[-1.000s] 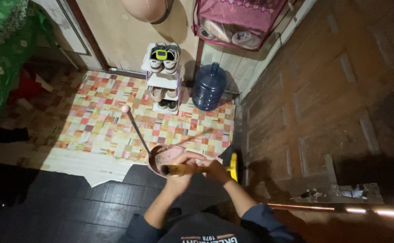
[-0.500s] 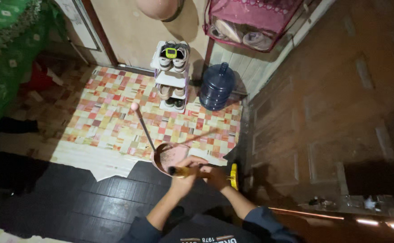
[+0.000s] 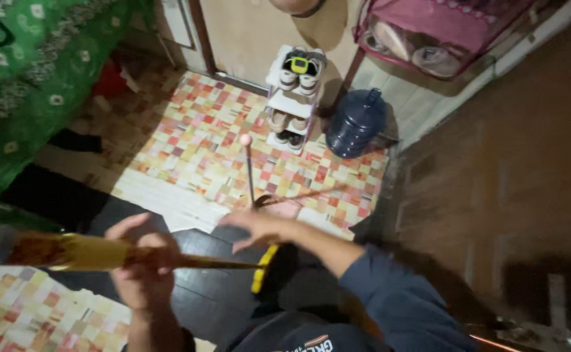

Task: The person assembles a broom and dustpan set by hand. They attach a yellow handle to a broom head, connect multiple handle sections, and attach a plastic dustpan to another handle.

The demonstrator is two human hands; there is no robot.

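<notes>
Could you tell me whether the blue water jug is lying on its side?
No, the blue water jug stands upright on the floor beside the small white shoe rack.

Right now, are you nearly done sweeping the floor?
It looks mostly done: no litter shows on the checked mat. In hand: the left hand grips the broom, and the right hand hangs open beside the pink dustpan handle. Left: the pan itself is hidden behind that hand, so I cannot tell if it needs emptying. Neither tool is put away.

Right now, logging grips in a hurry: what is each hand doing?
Left hand: closed around the yellow broom handle.
Right hand: open, fingers spread, holding nothing.
</notes>
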